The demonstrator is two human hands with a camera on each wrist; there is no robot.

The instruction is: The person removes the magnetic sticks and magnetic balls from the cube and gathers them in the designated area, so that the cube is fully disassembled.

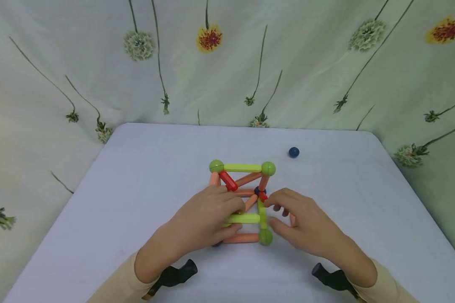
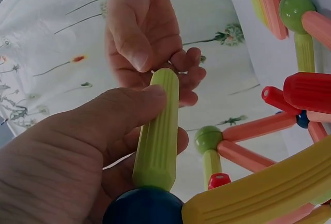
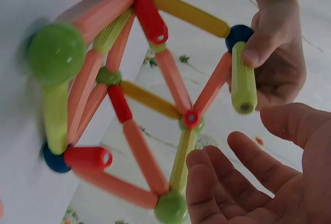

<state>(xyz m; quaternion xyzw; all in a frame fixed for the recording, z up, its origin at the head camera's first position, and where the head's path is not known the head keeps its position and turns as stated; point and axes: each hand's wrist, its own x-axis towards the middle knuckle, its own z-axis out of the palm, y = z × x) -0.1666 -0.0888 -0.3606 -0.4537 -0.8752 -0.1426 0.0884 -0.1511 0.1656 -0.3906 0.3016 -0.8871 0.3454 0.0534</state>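
A frame built of magnetic rods and balls stands on the table, with green balls (image 1: 268, 168), dark blue balls (image 3: 239, 36), orange rods (image 3: 147, 157), yellow rods (image 3: 191, 14) and short red rods (image 1: 228, 181). My left hand (image 1: 204, 214) pinches a light green rod (image 2: 163, 131) between thumb and fingers. One end of that rod sits on a dark blue ball (image 2: 142, 206) at the frame's upper corner; its other end is free. Right beside this free end, my right hand (image 1: 303, 223) holds nothing, its fingers loosely bent and the thumb apart from them.
A loose dark blue ball (image 1: 293, 152) lies on the white table (image 1: 167, 155) behind the frame. An orange rod (image 1: 293, 219) shows past my right fingers. Black wrist mounts (image 1: 178, 273) stick out below both hands. A flower-print cloth (image 1: 303, 84) hangs behind the table.
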